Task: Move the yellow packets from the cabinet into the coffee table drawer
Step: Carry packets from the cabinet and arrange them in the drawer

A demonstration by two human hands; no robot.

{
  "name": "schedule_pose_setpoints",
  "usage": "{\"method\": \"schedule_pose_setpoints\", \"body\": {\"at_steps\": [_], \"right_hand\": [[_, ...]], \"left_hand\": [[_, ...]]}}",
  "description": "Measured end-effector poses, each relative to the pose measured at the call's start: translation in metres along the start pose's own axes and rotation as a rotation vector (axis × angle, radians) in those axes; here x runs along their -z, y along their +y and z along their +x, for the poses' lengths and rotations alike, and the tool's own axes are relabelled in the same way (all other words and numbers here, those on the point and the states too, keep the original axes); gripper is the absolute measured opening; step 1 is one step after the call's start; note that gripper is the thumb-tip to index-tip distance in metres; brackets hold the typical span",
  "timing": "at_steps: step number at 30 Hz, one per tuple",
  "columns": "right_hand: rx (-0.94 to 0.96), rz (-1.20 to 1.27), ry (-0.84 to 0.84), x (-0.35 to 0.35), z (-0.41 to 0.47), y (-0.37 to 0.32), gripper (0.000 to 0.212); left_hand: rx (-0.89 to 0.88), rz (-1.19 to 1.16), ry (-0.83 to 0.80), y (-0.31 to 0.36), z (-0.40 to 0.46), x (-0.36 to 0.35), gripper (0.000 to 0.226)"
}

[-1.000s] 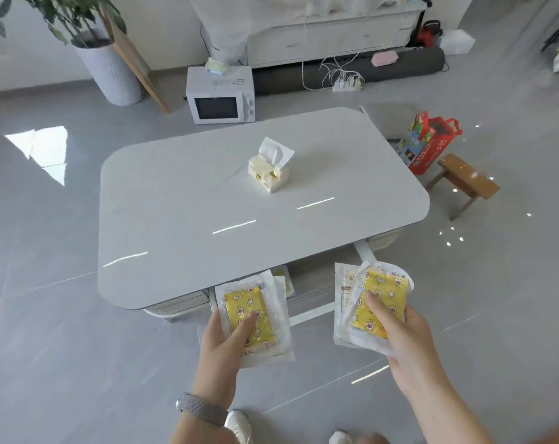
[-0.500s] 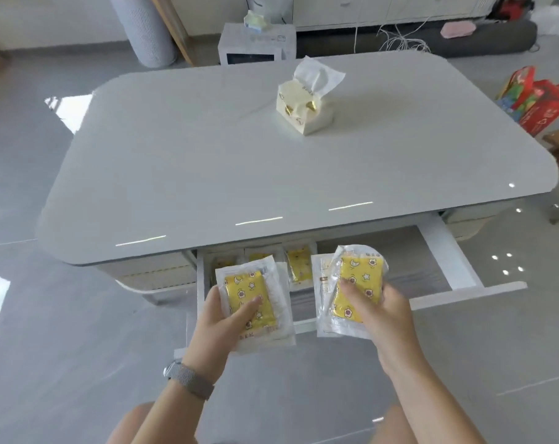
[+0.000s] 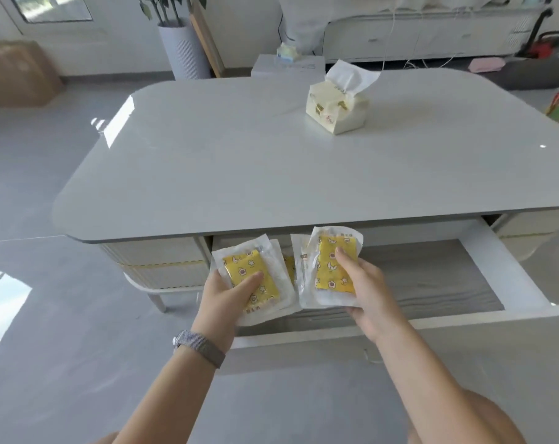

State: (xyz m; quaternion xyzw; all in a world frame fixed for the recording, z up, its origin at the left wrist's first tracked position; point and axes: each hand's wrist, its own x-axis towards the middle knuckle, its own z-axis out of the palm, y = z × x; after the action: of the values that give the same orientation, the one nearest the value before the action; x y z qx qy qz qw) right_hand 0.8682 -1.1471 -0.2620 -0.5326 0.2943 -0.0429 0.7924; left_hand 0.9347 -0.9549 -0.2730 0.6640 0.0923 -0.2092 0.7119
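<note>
Hovering over the open drawer (image 3: 508,285) — left grip (image 3: 225,294) and right grip (image 3: 366,291) each grasping star-printed yellow packets (image 3: 255,277); printed writing too blurred to read.

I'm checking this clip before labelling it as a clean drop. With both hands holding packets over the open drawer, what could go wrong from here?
1. The left hand and right hand each pinch what looks like a small stack of yellow packets; the slippery wrappers could fan out and slide apart on release.
2. Both stacks hang over the left end of the drawer, near its front panel, so one might land on the edge or the floor.
</note>
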Motion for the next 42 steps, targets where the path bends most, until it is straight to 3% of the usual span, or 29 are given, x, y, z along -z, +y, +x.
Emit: {"method": "schedule_pose_setpoints", "body": {"at_steps": [6,11,14,18,23,25,28,32,36,39,42], "right_hand": [[-0.012,0.048,-0.056,-0.028,0.008,0.018,0.023],[-0.025,0.014,-0.051,-0.037,0.011,0.030,0.024],[0.007,0.018,-0.053,-0.042,0.014,0.036,0.031],[0.094,-0.010,-0.096,-0.048,0.015,0.041,0.078],[0.093,-0.018,-0.168,-0.043,0.021,0.045,0.106],[0.109,-0.021,-0.188,-0.040,0.021,0.047,0.097],[0.126,-0.043,-0.261,-0.042,0.020,0.046,0.047],[0.130,0.006,-0.247,-0.040,0.022,0.047,0.069],[0.163,0.024,-0.228,-0.041,0.024,0.050,0.057],[0.132,-0.039,-0.237,-0.040,0.025,0.052,0.095],[0.127,-0.087,-0.271,-0.038,0.026,0.053,0.104]], "left_hand": [[0.011,0.038,-0.049,-0.002,0.010,-0.011,0.052],[0.085,0.008,0.059,-0.008,0.018,-0.016,0.018],[0.091,-0.029,0.021,-0.005,0.018,-0.022,0.024],[0.079,-0.011,-0.093,-0.002,0.016,-0.029,0.061],[0.020,0.060,-0.177,-0.003,0.019,-0.034,0.059],[0.018,0.076,-0.239,-0.003,0.021,-0.036,0.055],[0.031,0.072,-0.290,-0.006,0.025,-0.037,0.040],[-0.005,0.259,-0.156,-0.009,0.028,-0.039,0.051],[-0.050,0.308,-0.127,-0.006,0.023,-0.038,0.048],[-0.117,0.194,-0.146,-0.009,0.024,-0.037,0.061],[-0.129,0.110,-0.136,-0.012,0.025,-0.036,0.044]]}}
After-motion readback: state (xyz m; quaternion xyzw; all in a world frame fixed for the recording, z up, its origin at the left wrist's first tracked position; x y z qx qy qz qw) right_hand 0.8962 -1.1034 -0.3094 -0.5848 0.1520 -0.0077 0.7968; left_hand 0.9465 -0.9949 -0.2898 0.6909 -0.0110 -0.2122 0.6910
